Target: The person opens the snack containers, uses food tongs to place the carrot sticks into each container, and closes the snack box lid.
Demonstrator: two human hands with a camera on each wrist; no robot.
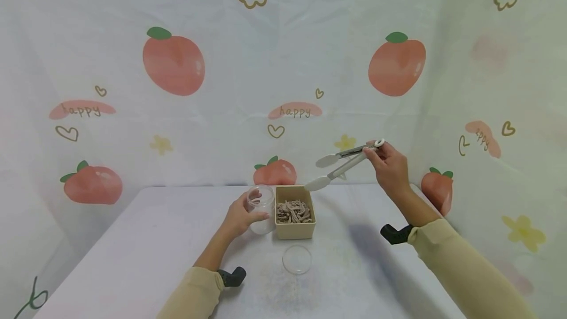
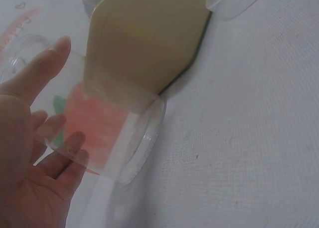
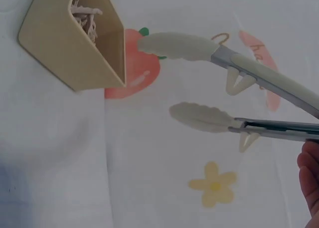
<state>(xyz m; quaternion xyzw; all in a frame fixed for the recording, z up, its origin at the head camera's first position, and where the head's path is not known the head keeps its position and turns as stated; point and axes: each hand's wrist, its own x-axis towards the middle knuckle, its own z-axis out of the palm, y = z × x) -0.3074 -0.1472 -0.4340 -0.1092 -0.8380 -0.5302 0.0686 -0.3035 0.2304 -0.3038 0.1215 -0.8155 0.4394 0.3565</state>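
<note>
My left hand [image 1: 238, 216] holds a clear, lidless jar [image 1: 262, 223] upright on the table, thumb on one side and fingers round the other. The left wrist view shows the jar [image 2: 107, 120] is see-through, with nothing visible inside. Just right of it stands a beige box [image 1: 295, 232] with brownish-grey dried strips [image 1: 293, 212] heaped in it. Raised to the right, my right hand [image 1: 393, 169] grips metal tongs [image 1: 350, 164] near their ringed end. Their pale scalloped tips [image 3: 174, 44] are spread apart with nothing between them, one close to the box's back right corner.
A clear round lid [image 1: 297, 273] lies flat on the white table [image 1: 177, 250] in front of the box. Behind the table hangs a white cloth [image 1: 283, 53] printed with peaches, hearts and flowers, and it continues along the right side.
</note>
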